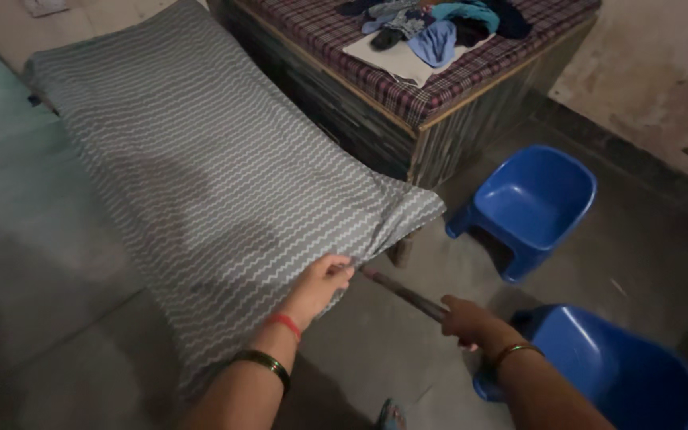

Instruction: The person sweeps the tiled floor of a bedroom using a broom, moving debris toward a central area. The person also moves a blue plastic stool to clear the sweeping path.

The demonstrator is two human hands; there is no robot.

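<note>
A grey mattress (201, 151) with a white zigzag pattern lies on the floor, running from the upper left toward the centre. My left hand (318, 285) grips its near edge, close to the lifted corner. My right hand (465, 320) is closed round a dark thin stick (404, 294), whose far end points at the mattress edge beside my left hand. Both wrists wear bangles, and a red thread is tied on the left wrist.
A low wooden bed (431, 103) with a checked cover stands at the top, with a pile of clothes (439, 28) on it. Two small blue plastic chairs sit on the grey floor at right, one (531, 207) farther away and one (615, 366) beside my right arm.
</note>
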